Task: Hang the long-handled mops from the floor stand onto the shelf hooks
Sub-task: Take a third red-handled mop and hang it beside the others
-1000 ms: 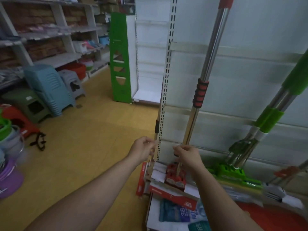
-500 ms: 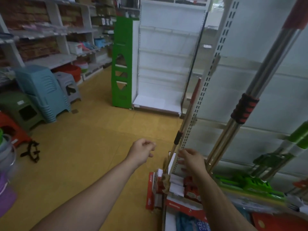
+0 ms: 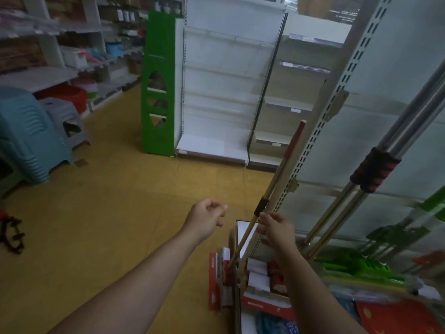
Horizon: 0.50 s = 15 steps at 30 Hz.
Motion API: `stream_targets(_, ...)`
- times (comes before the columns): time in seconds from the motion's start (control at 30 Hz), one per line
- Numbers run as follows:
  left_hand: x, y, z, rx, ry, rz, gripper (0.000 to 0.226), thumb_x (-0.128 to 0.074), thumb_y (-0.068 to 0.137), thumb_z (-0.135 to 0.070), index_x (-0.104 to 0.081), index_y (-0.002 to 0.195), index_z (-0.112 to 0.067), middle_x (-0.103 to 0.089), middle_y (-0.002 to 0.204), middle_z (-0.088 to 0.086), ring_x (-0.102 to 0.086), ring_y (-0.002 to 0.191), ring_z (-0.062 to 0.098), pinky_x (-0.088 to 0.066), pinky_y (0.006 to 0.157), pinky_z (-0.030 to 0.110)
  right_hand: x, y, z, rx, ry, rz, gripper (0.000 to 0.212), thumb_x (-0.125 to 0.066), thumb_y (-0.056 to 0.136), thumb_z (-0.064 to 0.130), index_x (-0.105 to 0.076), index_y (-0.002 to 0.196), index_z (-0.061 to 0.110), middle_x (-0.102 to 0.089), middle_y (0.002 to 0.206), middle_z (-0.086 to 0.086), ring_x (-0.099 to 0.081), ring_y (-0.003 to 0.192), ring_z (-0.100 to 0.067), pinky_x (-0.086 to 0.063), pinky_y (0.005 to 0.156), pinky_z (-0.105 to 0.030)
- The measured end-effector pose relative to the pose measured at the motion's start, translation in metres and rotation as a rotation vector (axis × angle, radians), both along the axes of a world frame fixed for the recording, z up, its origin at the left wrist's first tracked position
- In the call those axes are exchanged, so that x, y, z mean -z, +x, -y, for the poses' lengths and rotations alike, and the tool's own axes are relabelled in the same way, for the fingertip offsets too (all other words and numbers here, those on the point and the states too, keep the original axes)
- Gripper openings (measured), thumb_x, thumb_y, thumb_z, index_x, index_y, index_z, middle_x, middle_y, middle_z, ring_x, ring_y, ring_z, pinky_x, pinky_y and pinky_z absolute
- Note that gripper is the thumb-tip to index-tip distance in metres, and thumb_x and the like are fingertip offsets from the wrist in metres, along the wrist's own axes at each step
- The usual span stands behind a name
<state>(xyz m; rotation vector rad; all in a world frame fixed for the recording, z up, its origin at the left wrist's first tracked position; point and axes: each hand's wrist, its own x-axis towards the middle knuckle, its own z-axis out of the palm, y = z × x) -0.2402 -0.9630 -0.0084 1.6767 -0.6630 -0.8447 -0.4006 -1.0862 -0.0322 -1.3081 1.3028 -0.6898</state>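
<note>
A thin mop handle (image 3: 277, 172) with a red top and a black collar leans against the slotted shelf upright (image 3: 337, 92); its foot stands among red and white boxes (image 3: 263, 303) on the floor. My right hand (image 3: 277, 231) has its fingertips on this handle just below the collar, fingers spread, not wrapped round it. My left hand (image 3: 207, 218) hovers to the left, loosely curled and holding nothing. To the right a steel mop handle with a red-black grip (image 3: 374, 169) leans on the white back panel. A green mop head (image 3: 356, 268) lies beyond it.
Stacked blue stools (image 3: 24, 133) and a grey stool (image 3: 67, 116) stand at the left. A green display column (image 3: 157, 80) and a bare white shelf unit (image 3: 226, 92) stand ahead. Yellow floor (image 3: 120, 201) stretches between them and me.
My right hand left the shaft of the red-black-grip mop and moved left to the thin red-topped handle. The view swung left. My left hand stayed curled in the air.
</note>
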Motion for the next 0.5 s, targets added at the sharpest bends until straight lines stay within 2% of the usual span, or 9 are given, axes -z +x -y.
stream_targets(0.13, 0.003, 0.018, 0.031, 0.022, 0.035, 0.035, 0.007, -0.062, 0.101, -0.034, -0.062, 0.095, -0.029, -0.072, 0.104, -0.002, -0.071, 0.078, 0.012, -0.046, 0.063, 0.027, 0.012, 0.019, 0.031, 0.013, 0.009, 0.026, 0.03, -0.064, 0.099, 0.025, -0.069, 0.125, 0.011, -0.075, 0.112, -0.007, -0.073, 0.085, -0.019, -0.05, 0.062, -0.03)
stream_targets(0.23, 0.004, 0.032, 0.065, 0.041, 0.056, 0.072, 0.008, -0.062, 0.1, -0.036, -0.063, 0.101, -0.027, -0.072, 0.103, -0.005, -0.071, 0.08, 0.012, -0.047, 0.066, 0.029, 0.018, 0.032, 0.062, 0.032, 0.019, 0.071, 0.03, -0.063, 0.1, 0.023, -0.067, 0.125, 0.008, -0.074, 0.112, -0.01, -0.073, 0.085, -0.02, -0.051, 0.067, -0.032)
stream_targets(0.37, 0.002, 0.043, 0.118, 0.074, 0.085, 0.11, 0.023, -0.063, 0.1, -0.035, -0.065, 0.115, -0.019, -0.072, 0.107, -0.002, -0.071, 0.082, 0.014, -0.047, 0.065, 0.028, 0.021, 0.044, 0.102, 0.046, 0.021, 0.079, 0.028, -0.062, 0.101, 0.02, -0.066, 0.124, 0.005, -0.074, 0.113, -0.015, -0.071, 0.09, -0.025, -0.046, 0.061, -0.027)
stream_targets(0.43, 0.004, 0.043, 0.144, 0.1, 0.093, 0.131, 0.023, -0.063, 0.1, -0.036, -0.065, 0.116, -0.02, -0.072, 0.108, -0.002, -0.072, 0.083, 0.014, -0.046, 0.064, 0.028, 0.023, 0.045, 0.116, 0.053, 0.004, 0.07, 0.028, -0.064, 0.1, 0.02, -0.067, 0.124, 0.004, -0.074, 0.112, -0.016, -0.072, 0.095, -0.03, -0.046, 0.061, -0.027)
stream_targets(0.5, 0.008, 0.042, 0.169, 0.127, 0.102, 0.146, 0.022, -0.064, 0.099, -0.037, -0.065, 0.116, -0.022, -0.071, 0.108, -0.003, -0.072, 0.083, 0.013, -0.046, 0.064, 0.028, 0.023, 0.044, 0.129, 0.058, -0.018, 0.045, 0.029, -0.065, 0.1, 0.021, -0.067, 0.123, 0.004, -0.074, 0.109, -0.014, -0.073, 0.092, -0.027, -0.048, 0.062, -0.028)
